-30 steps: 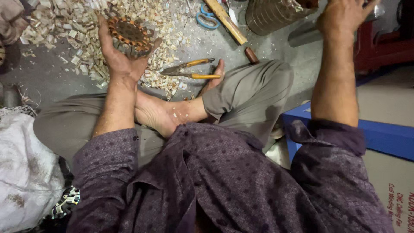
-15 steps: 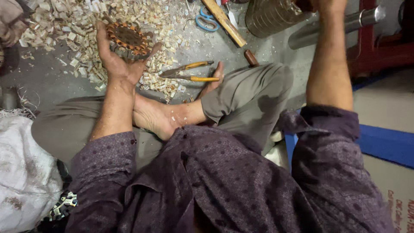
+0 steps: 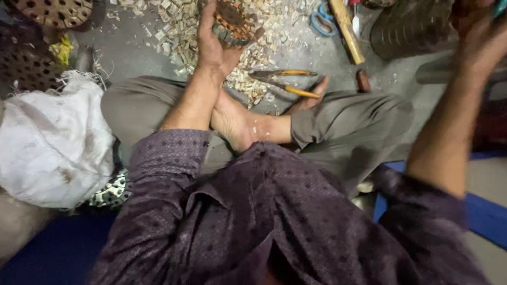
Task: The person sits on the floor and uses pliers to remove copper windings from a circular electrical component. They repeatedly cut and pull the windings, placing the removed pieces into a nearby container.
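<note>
Seated cross-legged on the floor (image 3: 132, 53), viewed from above. Left hand (image 3: 214, 45), upper centre of the frame, gripping a round, rusty brown perforated piece (image 3: 232, 21), fingers curled around its lower edge and pressing it against a heap of pale wood chips (image 3: 264, 31). Right hand (image 3: 478, 37), upper right corner, raised and blurred; grip not discernible, fingers partly leaving the frame.

Lying just below the held piece and above the bare foot (image 3: 237, 121): yellow-handled pliers (image 3: 285, 82), resting on the chips. Lying right of the chips, upper centre-right: a wooden-handled hammer (image 3: 348, 37), slanting down toward the bent knee (image 3: 369, 116); blue-handled scissors (image 3: 321, 22) just beside its handle. Sitting further right, near the raised forearm: a dark ribbed round object (image 3: 406, 34), partly hidden.

Occupying the left edge: a white cloth sack (image 3: 53, 142), bulging, blocking the view of the floor behind it. Showing in the upper left corner: another brown perforated disc (image 3: 50, 10). Filling the lower frame: the purple patterned shirt (image 3: 274, 221).
</note>
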